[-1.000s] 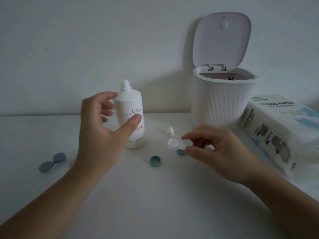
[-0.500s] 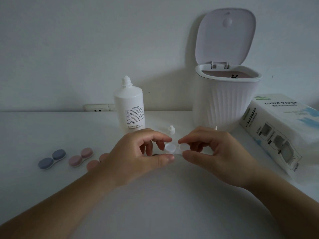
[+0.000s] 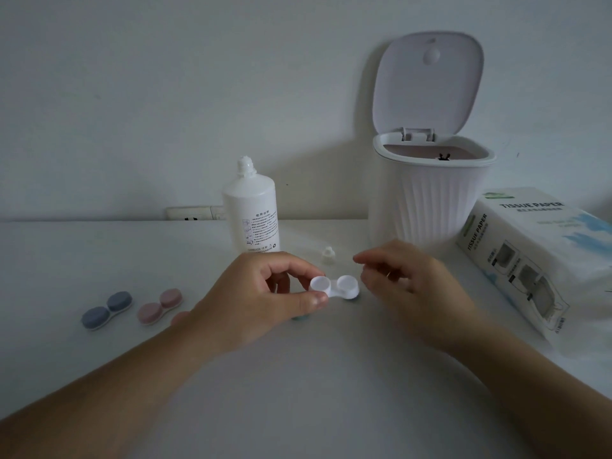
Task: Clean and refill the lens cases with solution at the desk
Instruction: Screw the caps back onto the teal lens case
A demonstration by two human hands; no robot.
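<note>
My left hand (image 3: 265, 293) pinches the left well of an open white lens case (image 3: 336, 287) just above the desk. Just right of the case, my right hand (image 3: 407, 286) hovers with loosely curled fingers and holds nothing. A sliver of a teal cap (image 3: 299, 318) shows under my left hand. The white solution bottle (image 3: 251, 208) stands uncapped behind my left hand, and its small white cap (image 3: 328, 255) lies on the desk beside it. A blue lens case (image 3: 106, 310) and a pink lens case (image 3: 160, 306), both capped, lie at the left.
A white ribbed bin (image 3: 430, 193) with its lid up stands at the back right. A tissue paper pack (image 3: 536, 260) lies at the far right. A wall socket (image 3: 195, 213) sits behind the bottle. The white desk (image 3: 298, 392) stretches toward me.
My left hand let go of the solution bottle, came down and took the white lens case. My right hand released the case and drew back slightly to the right.
</note>
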